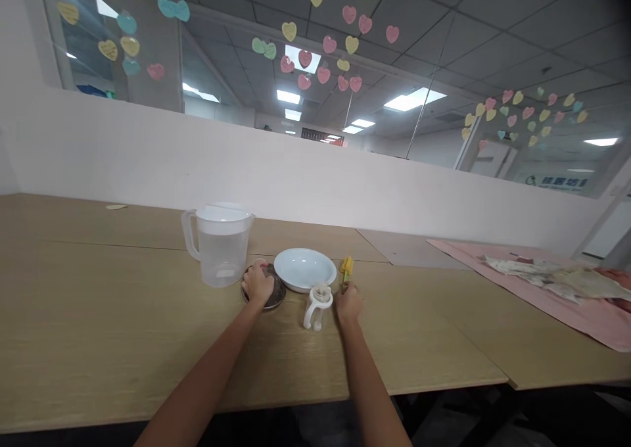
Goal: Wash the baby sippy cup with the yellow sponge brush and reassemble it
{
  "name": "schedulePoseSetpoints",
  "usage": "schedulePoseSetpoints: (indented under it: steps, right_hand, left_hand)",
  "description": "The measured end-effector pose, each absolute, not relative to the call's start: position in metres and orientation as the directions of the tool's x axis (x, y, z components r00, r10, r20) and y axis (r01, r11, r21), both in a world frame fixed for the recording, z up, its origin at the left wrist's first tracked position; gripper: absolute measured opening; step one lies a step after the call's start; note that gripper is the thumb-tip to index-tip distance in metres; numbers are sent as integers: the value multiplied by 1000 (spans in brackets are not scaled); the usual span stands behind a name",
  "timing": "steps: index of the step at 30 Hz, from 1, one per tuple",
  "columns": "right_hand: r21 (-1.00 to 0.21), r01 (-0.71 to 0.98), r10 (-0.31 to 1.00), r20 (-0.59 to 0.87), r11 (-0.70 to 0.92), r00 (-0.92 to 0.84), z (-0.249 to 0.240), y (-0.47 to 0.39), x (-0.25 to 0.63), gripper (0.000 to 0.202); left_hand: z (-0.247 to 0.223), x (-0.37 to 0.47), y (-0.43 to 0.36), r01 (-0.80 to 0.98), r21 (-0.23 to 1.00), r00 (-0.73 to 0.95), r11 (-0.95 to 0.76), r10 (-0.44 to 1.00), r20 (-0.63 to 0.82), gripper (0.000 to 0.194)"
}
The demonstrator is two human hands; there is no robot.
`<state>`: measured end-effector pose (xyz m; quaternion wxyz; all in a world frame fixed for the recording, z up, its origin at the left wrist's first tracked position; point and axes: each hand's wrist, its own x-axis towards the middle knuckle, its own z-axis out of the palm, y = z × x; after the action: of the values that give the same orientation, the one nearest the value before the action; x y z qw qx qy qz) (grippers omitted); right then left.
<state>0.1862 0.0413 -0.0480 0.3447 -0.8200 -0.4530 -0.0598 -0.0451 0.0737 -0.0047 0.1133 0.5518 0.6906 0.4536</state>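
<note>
My left hand [258, 285] is closed over a dark round metal dish [277, 294], gripping something I cannot make out; a bit of red shows by the fingers. My right hand [350, 301] is wrapped round the lower end of a yellow-headed brush with a green neck [347, 267], which points up. Between the hands stands a small clear jug with a white handle [318, 307], in front of a white bowl [305, 269]. Left of the dish is a large translucent pitcher [223, 250] with a white lid.
All of this rests on a wooden table [123, 315] against a white wall. A pink cloth [557, 302] with crumpled fabric [532, 273] on it covers the right end. A small pale flat piece [116, 206] lies at the back left.
</note>
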Motion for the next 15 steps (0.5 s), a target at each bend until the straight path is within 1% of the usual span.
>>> schedulePoseSetpoints:
  steps: [4, 7, 9, 12, 15]
  right_hand:
    - [-513, 792, 697, 434, -330, 571, -52, 43, 187, 34]
    - [-519, 786, 701, 418, -338, 578, -51, 42, 186, 35]
    - [-520, 781, 707, 402, -348, 582, -49, 41, 185, 35]
    - [-520, 777, 715, 384, -355, 584, -44, 38, 184, 35]
    - [-512, 781, 708, 395, -358, 585, -40, 35, 182, 34]
  left_hand:
    - [-3, -49, 71, 673, 738, -291, -45, 901, 320, 39]
    - [3, -49, 66, 676, 734, -306, -69, 879, 365, 37]
    - [6, -47, 63, 672, 727, -329, -144, 821, 466, 38]
    - [8, -43, 60, 651, 689, -369, -319, 660, 654, 36]
    - [7, -37, 58, 618, 621, -361, -481, 528, 769, 28]
